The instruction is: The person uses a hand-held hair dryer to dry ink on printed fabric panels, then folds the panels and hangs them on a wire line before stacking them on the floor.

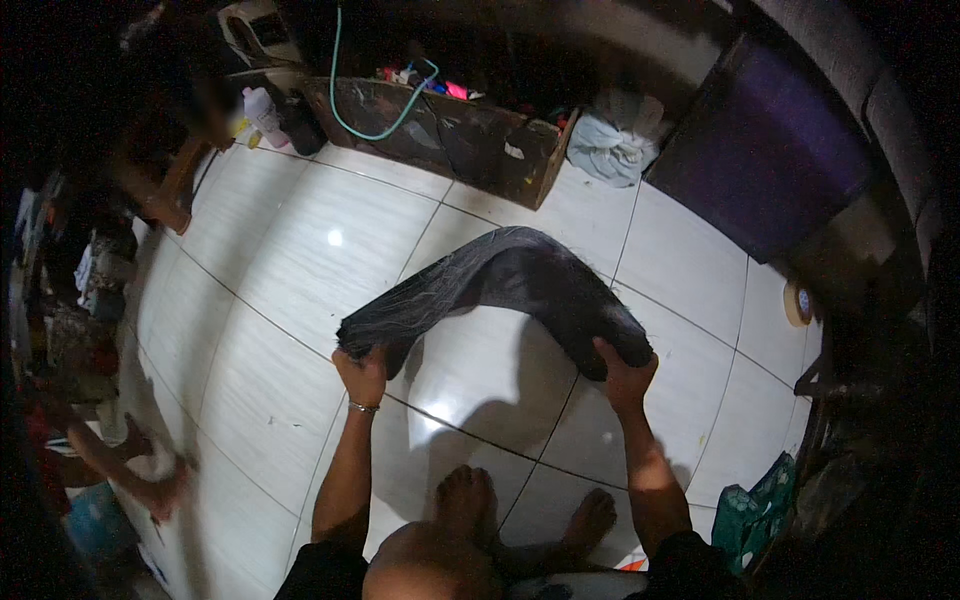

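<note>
A long dark grey fabric piece [505, 255], with pale fibres or loose threads along it, hangs in an arch above the white tiled floor. My left hand [362, 370], with a bracelet at the wrist, is closed on its left end. My right hand [625, 370] grips the other end, thumb along the cloth. My bare feet [460, 500] are below on the tiles, between my two forearms.
Across the top are a wooden crate [440, 135] with a teal hose, bottles [262, 112], a white bag [612, 150] and a dark purple panel [760, 140]. A tape roll [798, 300] and green bag [750, 510] lie right. Another person's legs [120, 470] show left.
</note>
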The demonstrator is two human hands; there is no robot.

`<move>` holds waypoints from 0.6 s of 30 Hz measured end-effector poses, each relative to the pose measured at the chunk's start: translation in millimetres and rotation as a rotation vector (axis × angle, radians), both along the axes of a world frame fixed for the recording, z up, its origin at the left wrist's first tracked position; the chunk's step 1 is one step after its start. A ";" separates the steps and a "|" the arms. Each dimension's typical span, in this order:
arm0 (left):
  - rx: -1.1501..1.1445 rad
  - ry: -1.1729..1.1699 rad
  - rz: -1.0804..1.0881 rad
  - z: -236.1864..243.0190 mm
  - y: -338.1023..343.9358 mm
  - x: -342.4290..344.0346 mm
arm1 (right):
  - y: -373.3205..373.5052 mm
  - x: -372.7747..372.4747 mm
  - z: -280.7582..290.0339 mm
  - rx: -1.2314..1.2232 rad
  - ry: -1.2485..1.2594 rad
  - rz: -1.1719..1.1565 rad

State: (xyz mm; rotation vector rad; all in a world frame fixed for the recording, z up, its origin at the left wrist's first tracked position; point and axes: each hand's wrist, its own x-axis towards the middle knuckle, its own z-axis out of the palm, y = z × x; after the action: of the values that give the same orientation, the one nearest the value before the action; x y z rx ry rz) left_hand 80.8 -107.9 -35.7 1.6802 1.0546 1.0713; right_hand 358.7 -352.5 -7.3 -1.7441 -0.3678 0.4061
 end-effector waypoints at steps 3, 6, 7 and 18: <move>0.010 -0.135 -0.126 6.6 3.3 6.0 | -15.0 1.8 -16.0 -0.019 0.037 0.102; -0.117 -0.166 -0.212 -17.7 9.4 10.9 | -21.2 9.9 -46.4 -0.016 -0.184 0.192; -0.177 -0.056 -0.298 -17.0 18.5 5.8 | -21.9 13.2 -46.8 -0.025 -0.121 0.161; -0.326 0.328 -0.473 53.5 53.1 117.9 | -43.7 128.6 30.8 -0.415 0.059 0.177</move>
State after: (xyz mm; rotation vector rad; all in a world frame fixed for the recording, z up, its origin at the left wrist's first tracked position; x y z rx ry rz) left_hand 198.7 -54.8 17.8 1.7440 0.9039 0.3093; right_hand 487.4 -396.2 23.4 -2.1035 -0.4177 0.6988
